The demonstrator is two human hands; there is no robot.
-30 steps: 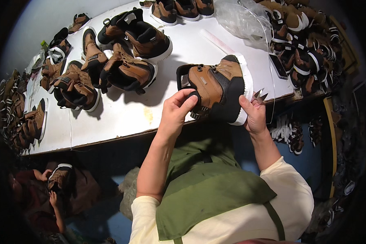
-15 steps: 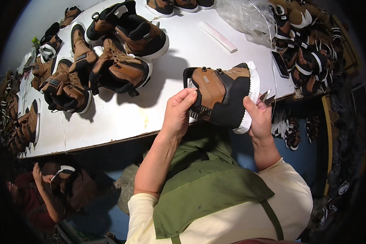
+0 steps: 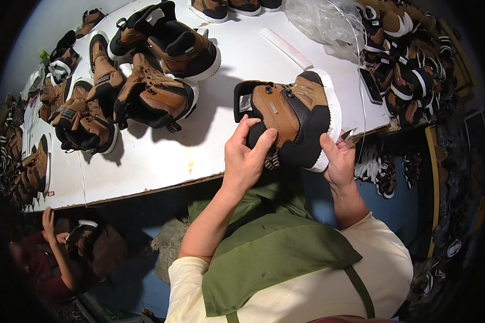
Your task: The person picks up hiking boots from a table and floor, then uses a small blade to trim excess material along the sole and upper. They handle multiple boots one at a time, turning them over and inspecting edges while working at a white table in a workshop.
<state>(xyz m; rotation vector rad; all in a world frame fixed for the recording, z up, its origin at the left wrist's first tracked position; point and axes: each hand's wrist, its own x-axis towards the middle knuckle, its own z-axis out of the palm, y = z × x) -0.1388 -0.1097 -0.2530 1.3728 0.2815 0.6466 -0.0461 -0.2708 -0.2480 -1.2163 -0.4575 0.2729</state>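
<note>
Both hands, left hand (image 3: 246,159) and right hand (image 3: 338,161), clasp fingers around a brown boot (image 3: 291,121)

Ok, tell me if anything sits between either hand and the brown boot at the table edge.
Nothing visible does. The left hand already grips the brown boot at its black side, and the right hand presses against its white sole. A small metal tool pokes out by the right hand, beside the sole, not blocking it.

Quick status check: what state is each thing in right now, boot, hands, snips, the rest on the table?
Brown boot: on its side at the table edge, held.
Left hand: gripping the boot's upper.
Right hand: on the white sole, holding small snips.
Other boots: lying piled on the white table.
Plastic bag: crumpled.
</note>
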